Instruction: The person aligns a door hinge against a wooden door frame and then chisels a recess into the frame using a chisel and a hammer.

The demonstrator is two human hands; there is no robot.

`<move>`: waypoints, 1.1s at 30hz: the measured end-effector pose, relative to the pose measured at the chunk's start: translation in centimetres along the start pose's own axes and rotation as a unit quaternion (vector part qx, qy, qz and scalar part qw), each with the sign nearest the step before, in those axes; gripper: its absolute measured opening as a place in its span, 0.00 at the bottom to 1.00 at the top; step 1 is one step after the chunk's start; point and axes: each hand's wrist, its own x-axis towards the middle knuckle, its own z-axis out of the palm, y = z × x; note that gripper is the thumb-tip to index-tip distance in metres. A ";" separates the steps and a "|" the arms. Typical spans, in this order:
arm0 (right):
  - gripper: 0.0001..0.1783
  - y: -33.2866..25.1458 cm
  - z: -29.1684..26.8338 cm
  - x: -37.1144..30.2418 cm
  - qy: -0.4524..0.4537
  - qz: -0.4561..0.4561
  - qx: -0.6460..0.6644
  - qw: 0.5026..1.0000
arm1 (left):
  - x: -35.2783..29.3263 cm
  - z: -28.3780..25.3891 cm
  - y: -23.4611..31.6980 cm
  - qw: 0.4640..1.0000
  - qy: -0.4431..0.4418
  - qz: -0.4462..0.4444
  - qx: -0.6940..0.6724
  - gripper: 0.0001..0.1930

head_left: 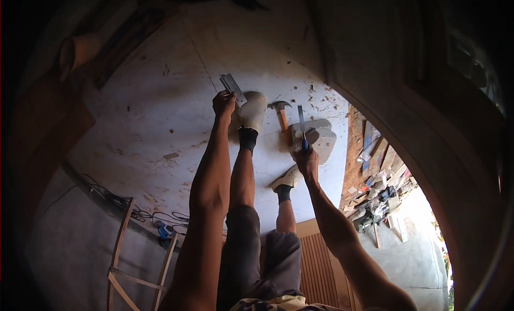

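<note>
A silver metal hinge (233, 88) with holes in its leaves is gripped by my left hand (224, 103), fingers closed round its lower edge, beside my left shoe. My right hand (307, 163) is closed round the blue handle of a chisel (301, 120), whose flat blade points away from me. Just left of the chisel lies a claw hammer (282, 115) with an orange-brown handle, head at the far end. Beneath and to the right of the chisel sits a pale grey stone-like block (324, 143), partly covered by my right hand and the tool.
Wood chips are scattered over the pale floor sheet (160, 123). Black cables (144, 212), a blue tool (163, 230) and a wooden frame (115, 252) stand at lower left. Scrap and debris (383, 198) pile up at right, beside a dark wooden frame (385, 113). A slatted wooden panel (318, 265) lies near my legs.
</note>
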 end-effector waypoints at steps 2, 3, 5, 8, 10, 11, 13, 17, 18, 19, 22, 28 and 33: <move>0.20 2.6 2.4 7.0 0.052 -0.004 -0.033 0.998 | 1.6 3.1 0.8 0.991 -0.054 -0.052 -0.113 0.13; 0.21 3.4 3.8 9.7 0.127 -0.054 -0.068 0.988 | 2.5 4.1 0.9 0.990 -0.063 -0.053 -0.110 0.13; 0.20 1.5 8.5 10.9 0.098 -0.017 -0.014 0.995 | 4.0 1.9 -1.8 0.991 -0.056 -0.032 -0.114 0.12; 0.19 1.7 11.5 13.6 0.177 -0.068 0.011 0.982 | 5.2 2.3 -2.7 0.981 -0.056 -0.048 -0.180 0.08; 0.18 0.8 13.0 13.8 0.175 -0.019 0.034 0.984 | 6.7 1.0 -4.5 0.982 -0.077 -0.025 -0.168 0.11; 0.18 0.2 13.3 13.9 0.168 0.016 0.032 0.985 | 7.4 0.3 -5.0 0.983 -0.079 -0.022 -0.162 0.11; 0.20 0.3 13.7 13.5 0.155 -0.005 0.044 0.987 | 7.7 -0.4 -5.9 0.982 -0.063 -0.015 -0.179 0.17; 0.16 0.7 11.8 12.8 0.161 -0.090 0.014 0.983 | 3.7 0.8 -6.1 0.997 -0.019 0.041 -0.067 0.26; 0.15 -0.7 11.3 12.2 0.161 -0.098 0.036 0.981 | 2.5 0.5 -5.9 0.995 -0.010 0.083 -0.056 0.26; 0.15 -1.2 10.8 11.2 0.146 -0.094 0.025 0.984 | 0.5 0.6 -5.8 0.995 -0.009 0.085 -0.059 0.26; 0.17 -2.1 7.5 7.2 0.121 -0.127 0.021 0.984 | -7.7 1.7 -3.8 0.980 -0.134 0.034 -0.141 0.26; 0.13 -8.3 -4.2 -8.7 -0.018 -0.090 0.154 0.984 | -28.2 0.5 2.9 0.901 -0.296 -0.178 -0.263 0.21; 0.15 -9.2 -14.2 -20.4 -0.103 -0.093 0.183 0.973 | -39.7 -0.7 3.5 0.800 -0.429 -0.226 -0.354 0.23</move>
